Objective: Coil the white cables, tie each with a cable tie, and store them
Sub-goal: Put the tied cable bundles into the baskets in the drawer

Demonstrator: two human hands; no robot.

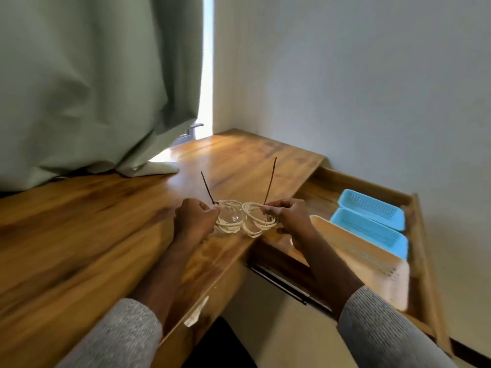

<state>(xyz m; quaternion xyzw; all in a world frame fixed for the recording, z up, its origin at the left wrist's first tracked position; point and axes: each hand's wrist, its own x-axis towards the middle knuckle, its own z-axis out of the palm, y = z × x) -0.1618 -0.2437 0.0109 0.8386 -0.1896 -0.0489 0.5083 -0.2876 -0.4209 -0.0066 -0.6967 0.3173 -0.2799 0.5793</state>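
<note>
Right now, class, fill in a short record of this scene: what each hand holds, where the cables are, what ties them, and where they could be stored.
left hand: left hand grips the left cable coil at its tie
right hand: right hand pinches the right cable coil at its tie
cable ties: dark left tie and right tie, tails sticking up
coil position: side by side above the wooden desk edge
storage: open drawer with two blue trays and a beige tray
</note>
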